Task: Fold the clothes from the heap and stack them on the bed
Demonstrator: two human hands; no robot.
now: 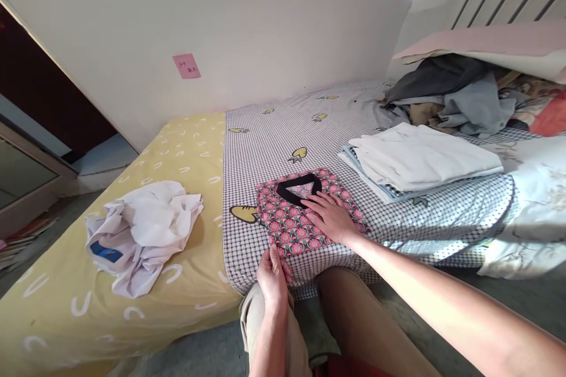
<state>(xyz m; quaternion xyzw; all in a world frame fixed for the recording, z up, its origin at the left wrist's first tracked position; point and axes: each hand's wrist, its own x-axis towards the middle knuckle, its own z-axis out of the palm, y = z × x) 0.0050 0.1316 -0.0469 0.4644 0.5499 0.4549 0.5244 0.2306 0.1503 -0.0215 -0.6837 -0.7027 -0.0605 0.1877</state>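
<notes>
A pink patterned garment [292, 227] with a black collar lies folded into a rough rectangle on the checked sheet [274, 147] near the bed's front edge. My right hand [329, 215] rests flat on its right part, just beside the collar, with the fingers spread. At the garment's near left corner, my left hand [272, 271] pinches the fabric between thumb and fingers. A crumpled white shirt [154, 218] with a blue patch at its collar lies on the yellow sheet [198, 271] to the left.
Folded white clothes [424, 156] are stacked on the right side of the bed. Behind them is a heap of grey and other clothes [477, 100]. A pink note [186, 65] hangs on the wall. My knees touch or nearly touch the front edge.
</notes>
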